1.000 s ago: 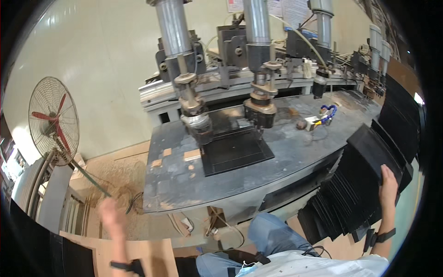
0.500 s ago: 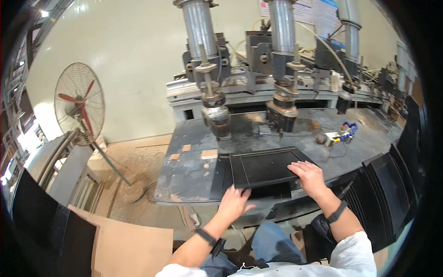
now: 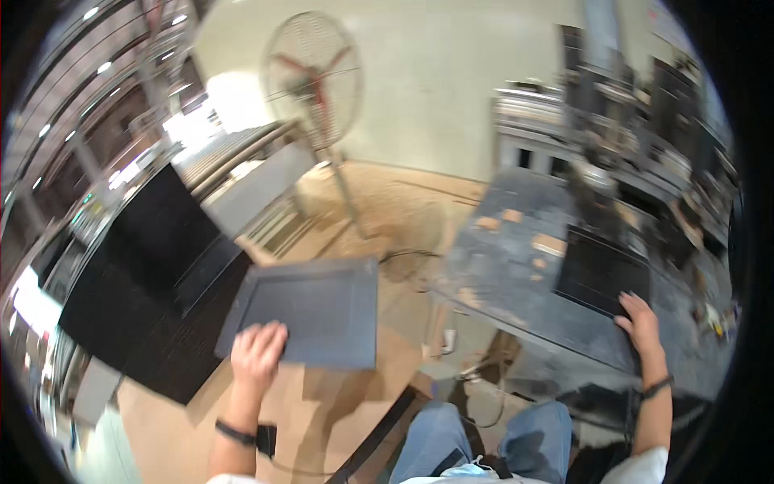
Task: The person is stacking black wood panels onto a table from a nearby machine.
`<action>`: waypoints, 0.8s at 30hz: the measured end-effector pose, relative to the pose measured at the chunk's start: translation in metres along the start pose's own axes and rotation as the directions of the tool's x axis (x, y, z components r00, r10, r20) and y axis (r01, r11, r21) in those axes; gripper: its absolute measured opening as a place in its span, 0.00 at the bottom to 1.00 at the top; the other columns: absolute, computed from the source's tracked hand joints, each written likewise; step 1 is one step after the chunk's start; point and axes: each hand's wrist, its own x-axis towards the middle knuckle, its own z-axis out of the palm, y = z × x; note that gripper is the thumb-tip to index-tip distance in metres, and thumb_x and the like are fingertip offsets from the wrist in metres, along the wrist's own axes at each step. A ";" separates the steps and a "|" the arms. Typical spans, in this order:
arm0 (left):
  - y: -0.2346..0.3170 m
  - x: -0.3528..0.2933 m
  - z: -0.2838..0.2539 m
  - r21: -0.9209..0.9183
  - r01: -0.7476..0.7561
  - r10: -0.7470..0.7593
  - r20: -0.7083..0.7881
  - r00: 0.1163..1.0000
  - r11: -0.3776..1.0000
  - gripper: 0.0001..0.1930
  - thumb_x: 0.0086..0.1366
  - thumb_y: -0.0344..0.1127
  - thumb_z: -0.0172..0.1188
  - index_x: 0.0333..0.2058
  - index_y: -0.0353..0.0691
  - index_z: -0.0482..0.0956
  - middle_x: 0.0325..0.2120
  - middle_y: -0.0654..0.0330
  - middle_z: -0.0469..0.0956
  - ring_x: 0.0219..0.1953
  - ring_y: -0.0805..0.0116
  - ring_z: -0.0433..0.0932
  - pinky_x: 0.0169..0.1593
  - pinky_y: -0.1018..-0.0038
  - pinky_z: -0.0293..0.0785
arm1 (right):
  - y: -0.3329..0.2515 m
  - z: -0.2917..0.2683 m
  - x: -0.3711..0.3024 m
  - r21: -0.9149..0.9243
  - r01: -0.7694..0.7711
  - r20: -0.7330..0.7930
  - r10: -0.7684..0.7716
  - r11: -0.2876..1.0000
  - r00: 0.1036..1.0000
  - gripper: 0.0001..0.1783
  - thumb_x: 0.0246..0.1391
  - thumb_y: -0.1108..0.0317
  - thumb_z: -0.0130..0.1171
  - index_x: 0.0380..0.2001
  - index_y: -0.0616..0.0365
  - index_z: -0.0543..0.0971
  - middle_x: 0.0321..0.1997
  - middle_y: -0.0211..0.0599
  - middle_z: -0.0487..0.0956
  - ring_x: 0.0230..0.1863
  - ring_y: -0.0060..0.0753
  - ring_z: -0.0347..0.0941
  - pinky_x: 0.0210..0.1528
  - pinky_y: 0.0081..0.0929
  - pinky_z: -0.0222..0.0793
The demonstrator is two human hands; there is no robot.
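Off to the left, my left hand (image 3: 256, 356) is closed over the near edge of a dark grey rectangular panel (image 3: 322, 310) with a recessed middle. This panel is held above a light brown board and beside a stack of black panels. On the right, my right hand (image 3: 641, 324) lies with its fingers stretched out on the near right corner of a black rectangular panel (image 3: 598, 270). That second panel lies on the grey worktable (image 3: 504, 266), below a press machine (image 3: 597, 173). The picture is somewhat smeared by motion.
Large black panels (image 3: 153, 282) stand at the left, next to the light brown board (image 3: 339, 403). A fan (image 3: 314, 85) with red blades stands behind. Small wood offcuts (image 3: 550, 244) lie on the table, and sawdust covers the floor (image 3: 395, 198). A cable hangs by the table's front.
The view has turned left. My left hand has carried the dark panel leftward off the table, away from the black panel under it. My right hand stays over the table.
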 end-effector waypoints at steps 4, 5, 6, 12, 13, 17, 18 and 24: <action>-0.102 -0.002 0.037 0.289 0.213 -0.221 -0.007 0.975 0.933 0.17 0.52 0.29 0.54 0.44 0.42 0.76 0.40 0.65 0.77 0.43 0.64 0.74 0.42 0.68 0.70 | 0.025 0.013 -0.014 -0.061 0.056 -0.050 -0.059 0.997 0.997 0.30 0.41 0.70 0.65 0.52 0.62 0.74 0.58 0.47 0.72 0.63 0.55 0.62 0.62 0.41 0.60; -0.127 -0.009 0.043 0.344 0.260 -0.269 -0.023 0.963 0.902 0.16 0.54 0.29 0.54 0.43 0.44 0.77 0.40 0.65 0.77 0.42 0.64 0.73 0.42 0.68 0.70 | 0.016 0.015 -0.011 -0.066 0.012 -0.048 -0.016 0.998 0.999 0.31 0.41 0.71 0.65 0.53 0.62 0.72 0.58 0.49 0.71 0.64 0.55 0.60 0.63 0.42 0.59; -0.148 -0.017 0.051 0.403 0.312 -0.336 -0.012 0.942 0.861 0.16 0.54 0.29 0.54 0.43 0.45 0.77 0.40 0.65 0.77 0.42 0.64 0.73 0.42 0.68 0.70 | 0.008 0.010 -0.010 -0.082 -0.047 -0.049 0.044 0.995 0.998 0.32 0.40 0.71 0.65 0.54 0.62 0.71 0.59 0.52 0.70 0.64 0.56 0.59 0.64 0.43 0.58; -0.220 -0.080 0.100 0.489 0.482 -0.613 0.143 0.777 0.726 0.25 0.55 0.47 0.63 0.51 0.47 0.72 0.39 0.60 0.75 0.44 0.59 0.73 0.44 0.63 0.70 | -0.007 -0.063 -0.045 -0.154 -0.105 -0.115 0.088 0.983 0.990 0.34 0.40 0.74 0.63 0.55 0.61 0.70 0.61 0.51 0.68 0.65 0.56 0.58 0.66 0.43 0.53; -0.215 -0.066 0.111 0.479 0.547 -0.681 0.157 0.716 0.686 0.26 0.55 0.48 0.63 0.51 0.45 0.71 0.39 0.59 0.75 0.44 0.58 0.73 0.44 0.62 0.71 | 0.005 -0.077 -0.067 -0.241 -0.133 -0.143 0.100 0.961 0.985 0.34 0.39 0.74 0.63 0.56 0.60 0.70 0.61 0.50 0.68 0.66 0.56 0.57 0.67 0.43 0.52; -0.241 -0.072 0.116 0.456 0.280 -0.389 0.164 0.906 0.845 0.12 0.58 0.33 0.53 0.40 0.52 0.79 0.49 0.61 0.75 0.44 0.57 0.74 0.44 0.62 0.73 | 0.064 -0.164 -0.171 -0.377 -0.419 -0.391 0.268 0.826 0.881 0.34 0.45 0.79 0.60 0.59 0.58 0.68 0.64 0.50 0.65 0.68 0.53 0.55 0.68 0.41 0.50; -0.255 -0.084 0.122 0.474 0.230 -0.337 0.152 0.929 0.850 0.10 0.59 0.37 0.55 0.40 0.52 0.79 0.48 0.61 0.75 0.47 0.57 0.73 0.43 0.62 0.74 | 0.072 -0.192 -0.206 -0.435 -0.515 -0.441 0.324 0.739 0.837 0.31 0.49 0.76 0.59 0.59 0.58 0.68 0.65 0.50 0.63 0.68 0.52 0.55 0.68 0.40 0.50; -0.283 -0.111 0.171 0.475 0.473 -0.539 0.004 0.842 0.742 0.26 0.67 0.38 0.52 0.61 0.35 0.61 0.54 0.44 0.67 0.55 0.48 0.68 0.57 0.59 0.66 | -0.060 -0.289 -0.356 -0.188 -0.974 -0.280 0.943 0.130 0.180 0.42 0.38 0.61 0.71 0.56 0.71 0.66 0.59 0.59 0.69 0.62 0.51 0.64 0.64 0.38 0.58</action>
